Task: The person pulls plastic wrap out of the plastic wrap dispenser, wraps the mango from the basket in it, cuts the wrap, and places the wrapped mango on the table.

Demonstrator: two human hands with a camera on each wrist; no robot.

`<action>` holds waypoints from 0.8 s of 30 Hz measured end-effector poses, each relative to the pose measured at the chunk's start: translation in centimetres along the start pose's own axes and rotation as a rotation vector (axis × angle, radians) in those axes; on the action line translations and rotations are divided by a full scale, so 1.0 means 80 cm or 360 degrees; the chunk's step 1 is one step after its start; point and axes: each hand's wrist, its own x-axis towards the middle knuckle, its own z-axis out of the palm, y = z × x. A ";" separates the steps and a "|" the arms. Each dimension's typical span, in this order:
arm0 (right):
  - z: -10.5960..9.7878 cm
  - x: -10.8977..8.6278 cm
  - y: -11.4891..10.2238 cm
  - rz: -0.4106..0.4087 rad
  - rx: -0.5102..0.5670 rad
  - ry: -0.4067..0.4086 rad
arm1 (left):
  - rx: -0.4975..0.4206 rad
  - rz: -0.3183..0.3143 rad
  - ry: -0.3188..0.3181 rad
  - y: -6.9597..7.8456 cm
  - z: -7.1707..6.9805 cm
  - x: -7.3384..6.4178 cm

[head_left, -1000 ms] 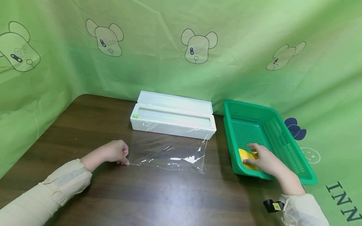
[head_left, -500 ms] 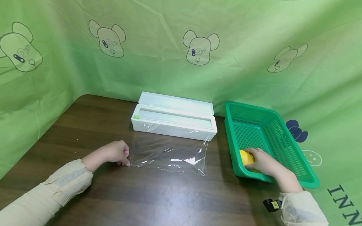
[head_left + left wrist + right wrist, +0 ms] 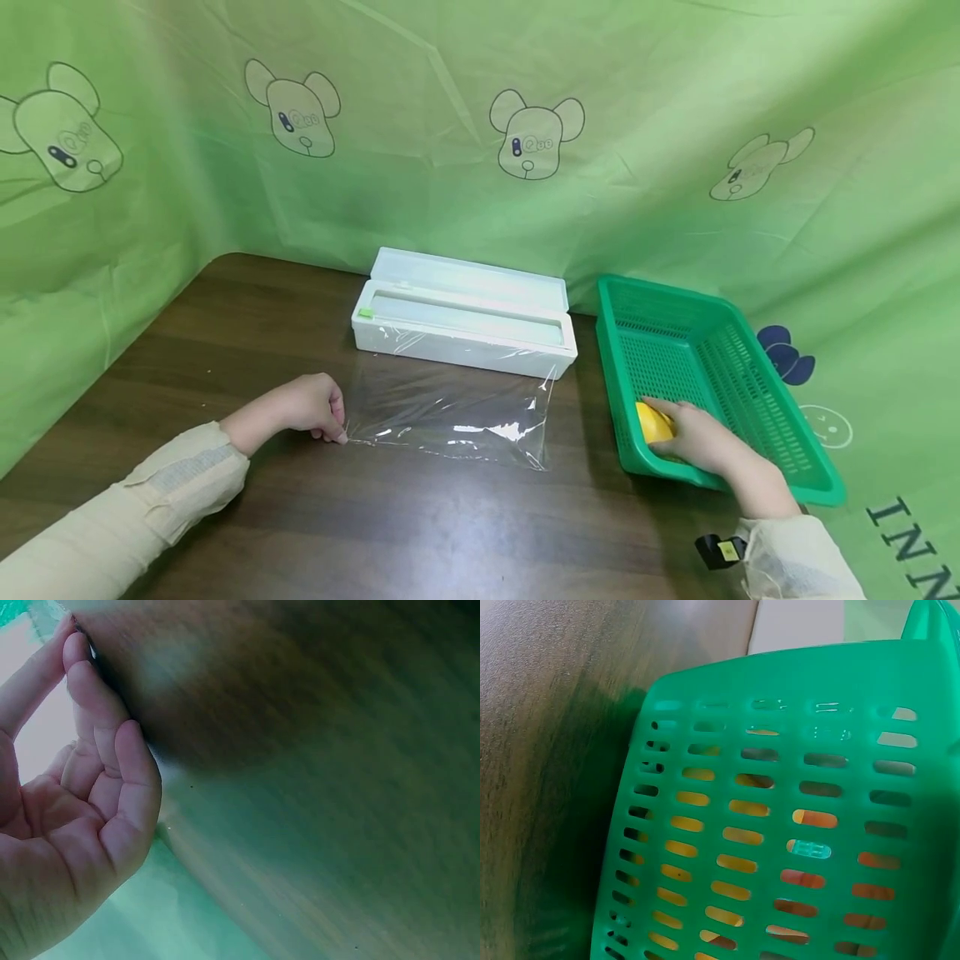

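Pinching the film [image 3: 450, 410] by a corner in front of the box [image 3: 463, 327], the left hand [image 3: 311, 406] presumably holds it flat, while the right hand [image 3: 702, 437] has fingers curled round a yellow thing [image 3: 654, 423] in the basket [image 3: 613, 375], right of the box.

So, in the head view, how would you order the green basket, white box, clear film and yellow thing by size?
1. Green basket, largest
2. White box and clear film: too alike to rank
3. Yellow thing, smallest, partly hidden by the right hand
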 end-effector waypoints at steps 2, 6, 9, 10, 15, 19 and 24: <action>-0.001 -0.002 -0.001 -0.0004 0.0005 0.0025 | 0.0001 0.0011 0.0005 0.001 0.001 -0.001; -0.006 -0.005 -0.005 0.0001 0.0030 0.0079 | 0.0007 0.0030 0.0009 -0.001 0.002 -0.001; -0.014 -0.009 -0.009 0.0041 0.0031 0.0115 | 0.0019 0.0042 0.0010 -0.004 0.002 0.000; -0.017 -0.010 -0.011 0.0048 0.0025 0.0130 | 0.0020 0.0048 0.0008 -0.004 0.002 0.001; -0.038 -0.015 -0.022 0.0068 -0.0049 0.0214 | 0.0017 0.0054 -0.0008 -0.005 0.001 0.001; -0.059 -0.019 -0.041 0.0108 -0.0062 0.0260 | 0.0025 0.0053 -0.0016 -0.002 0.000 0.001; -0.080 -0.016 -0.076 0.0009 -0.0073 0.0312 | 0.0038 0.0054 -0.0028 -0.001 -0.002 0.001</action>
